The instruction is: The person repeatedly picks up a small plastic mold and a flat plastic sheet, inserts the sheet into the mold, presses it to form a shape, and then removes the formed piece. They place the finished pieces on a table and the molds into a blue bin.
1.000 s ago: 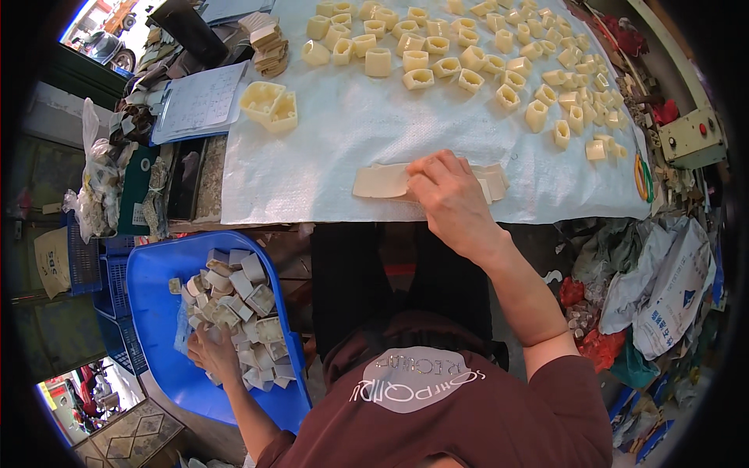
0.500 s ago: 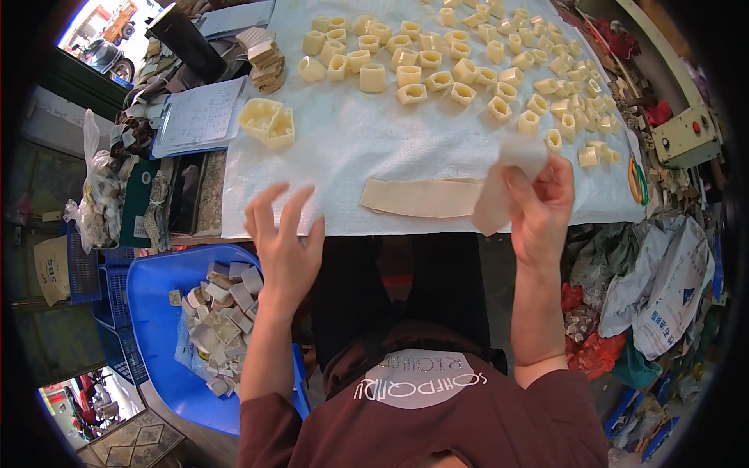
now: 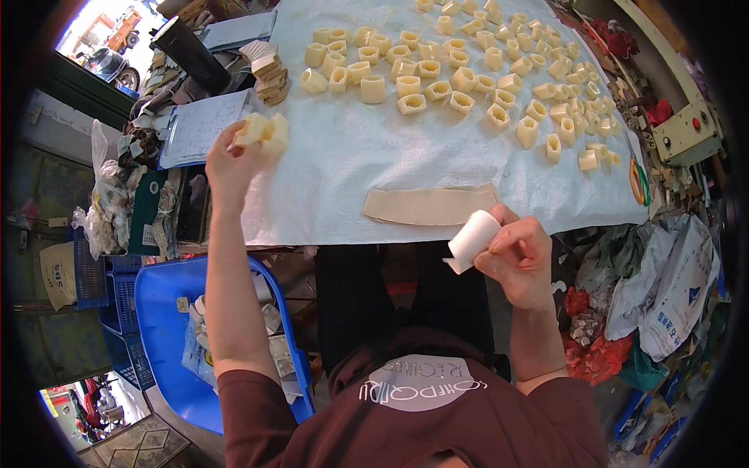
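My left hand (image 3: pixel 232 166) reaches to the table's left side, its fingers closed on the edge of a pale yellow moulded block (image 3: pixel 269 134) with hollows in it. The block is blurred by motion, and some fingertips are hidden behind it. Just past the table's front edge, my right hand (image 3: pixel 516 253) grips a white strip curled into a roll (image 3: pixel 474 236), with a loose end poking out below. Beyond that roll, a flat beige strip (image 3: pixel 425 205) lies on the white sheet (image 3: pixel 335 183).
Many small hollow yellow pieces (image 3: pixel 411 104) cover the far part of the sheet. A clipboard (image 3: pixel 204 129), a stack of beige pieces (image 3: pixel 269 74) and a black cylinder (image 3: pixel 189 54) stand left. Below is a blue chair (image 3: pixel 168 374) holding light blocks. Scissors (image 3: pixel 640 181) lie right.
My left hand has moved forward and left and taken hold of the yellow block. My right hand has come nearer to me, and the white strip in it is now in a tight roll.
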A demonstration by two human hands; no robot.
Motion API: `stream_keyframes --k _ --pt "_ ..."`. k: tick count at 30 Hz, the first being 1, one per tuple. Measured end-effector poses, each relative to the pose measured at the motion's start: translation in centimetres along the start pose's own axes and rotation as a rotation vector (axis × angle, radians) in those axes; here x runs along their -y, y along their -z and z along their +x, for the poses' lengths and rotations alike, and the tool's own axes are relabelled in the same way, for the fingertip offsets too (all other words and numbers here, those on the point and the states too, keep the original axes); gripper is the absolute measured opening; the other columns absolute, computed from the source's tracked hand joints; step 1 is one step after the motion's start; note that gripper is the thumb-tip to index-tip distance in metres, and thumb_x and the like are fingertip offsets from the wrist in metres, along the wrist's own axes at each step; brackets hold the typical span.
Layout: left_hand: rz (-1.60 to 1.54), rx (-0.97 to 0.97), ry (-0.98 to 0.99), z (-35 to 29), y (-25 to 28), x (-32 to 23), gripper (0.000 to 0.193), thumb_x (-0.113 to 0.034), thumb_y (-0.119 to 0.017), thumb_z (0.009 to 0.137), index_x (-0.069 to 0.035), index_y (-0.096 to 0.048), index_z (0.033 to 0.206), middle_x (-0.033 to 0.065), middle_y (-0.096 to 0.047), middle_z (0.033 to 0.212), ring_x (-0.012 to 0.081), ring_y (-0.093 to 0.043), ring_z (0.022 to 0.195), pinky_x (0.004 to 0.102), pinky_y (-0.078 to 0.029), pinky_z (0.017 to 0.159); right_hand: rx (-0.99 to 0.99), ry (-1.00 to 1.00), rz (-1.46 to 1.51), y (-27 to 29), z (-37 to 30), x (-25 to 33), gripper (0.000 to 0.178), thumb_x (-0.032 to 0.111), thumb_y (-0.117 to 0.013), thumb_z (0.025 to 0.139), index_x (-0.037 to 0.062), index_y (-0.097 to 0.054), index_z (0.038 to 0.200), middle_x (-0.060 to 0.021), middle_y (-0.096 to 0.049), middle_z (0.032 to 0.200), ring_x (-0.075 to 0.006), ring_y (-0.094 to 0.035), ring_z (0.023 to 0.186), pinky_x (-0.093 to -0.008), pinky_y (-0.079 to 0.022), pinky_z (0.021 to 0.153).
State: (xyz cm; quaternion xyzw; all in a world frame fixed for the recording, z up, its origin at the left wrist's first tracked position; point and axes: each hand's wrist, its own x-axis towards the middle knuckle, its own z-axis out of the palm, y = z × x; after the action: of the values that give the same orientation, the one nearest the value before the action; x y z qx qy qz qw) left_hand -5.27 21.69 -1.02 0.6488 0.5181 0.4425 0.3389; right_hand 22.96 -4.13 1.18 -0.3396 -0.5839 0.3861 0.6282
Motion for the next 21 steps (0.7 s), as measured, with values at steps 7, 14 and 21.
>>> stream_keyframes --k 7,14,21 --pt "-0.213 -0.065 0.013 -0.4 1.5 1.7 0.038 0.006 -0.062 0.075 -0.001 -0.056 0.111 0.0118 -0.053 0.112 0.0176 -0.057 0.097 0.0263 -0.050 0.079 -0.157 -0.083 -0.030 -1.3 -0.4 0.0 0.041 -0.010 -0.064 0.075 0.0056 -0.044 0.108 -0.0140 -0.056 0.099 -0.0165 -0.060 0.085 -0.0273 -0.052 0.066" --pt "0.030 0.067 -0.473 -3.3 -0.6 -4.9 0.042 0.009 -0.061 0.073 -0.005 -0.056 0.112 0.0088 -0.047 0.118 0.0179 -0.053 0.103 0.0288 -0.048 0.082 -0.222 -0.131 0.020 -1.2 -0.6 0.1 0.042 -0.004 -0.066 0.077 0.0033 -0.045 0.113 -0.0129 -0.059 0.095 -0.0160 -0.059 0.085 -0.0262 -0.051 0.067" --pt "0.450 0.352 -0.402 -6.3 -2.0 -4.8 0.048 0.006 -0.060 0.069 -0.017 -0.064 0.111 0.0136 -0.048 0.114 0.0219 -0.054 0.095 0.0294 -0.047 0.079 -0.001 -0.063 -0.284 -1.1 0.2 0.7 0.042 -0.001 -0.068 0.075 0.0023 -0.049 0.112 -0.0121 -0.062 0.092 -0.0143 -0.059 0.077 -0.0269 -0.047 0.071"
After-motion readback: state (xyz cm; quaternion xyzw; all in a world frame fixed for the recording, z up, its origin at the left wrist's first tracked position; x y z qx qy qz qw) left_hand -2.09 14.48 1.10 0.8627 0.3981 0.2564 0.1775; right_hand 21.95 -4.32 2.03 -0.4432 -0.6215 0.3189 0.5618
